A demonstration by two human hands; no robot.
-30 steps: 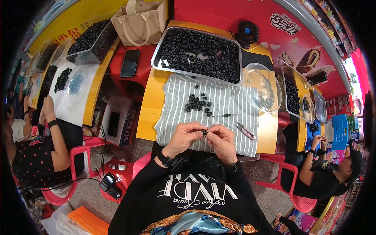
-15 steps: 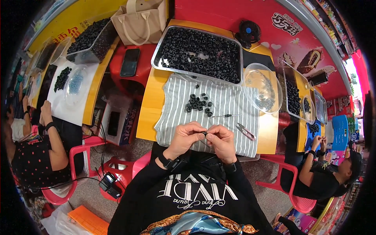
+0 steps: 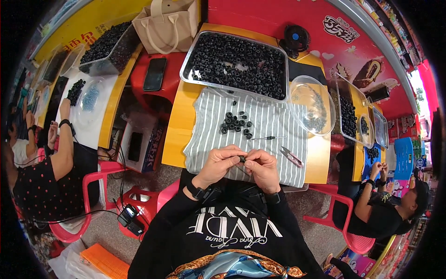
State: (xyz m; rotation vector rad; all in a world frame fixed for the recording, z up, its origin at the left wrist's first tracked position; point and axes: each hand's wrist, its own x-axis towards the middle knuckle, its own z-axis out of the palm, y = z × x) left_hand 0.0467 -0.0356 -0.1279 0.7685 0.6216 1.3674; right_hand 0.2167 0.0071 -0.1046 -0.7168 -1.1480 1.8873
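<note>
Over the near edge of the striped grey cloth (image 3: 200,135), my left hand (image 3: 217,165) and my right hand (image 3: 263,170) meet with fingertips pinched. Between them is a small black ring-shaped piece (image 3: 242,159), mostly hidden by my fingers. A thin dark line, perhaps a tool shaft, shows below the fingertips. Just beyond my hands lies a loose cluster of black ring pieces (image 3: 235,122). Next to it rests a thin needle-like tool (image 3: 270,137) with a dark grip. To the right of my right hand is a pair of thread snips (image 3: 291,156).
A metal tray (image 3: 183,74) heaped with black rings stands at the back. Right of it are a clear round dish (image 3: 331,104) with small greyish pieces and a black fan (image 3: 295,39). A phone (image 3: 154,74) lies on a red stool. Other people sit at tables on both sides.
My hands stay nearly in place, still pinching the black piece. At the left table, a person's hand has reached forward to the pile of black pieces.
</note>
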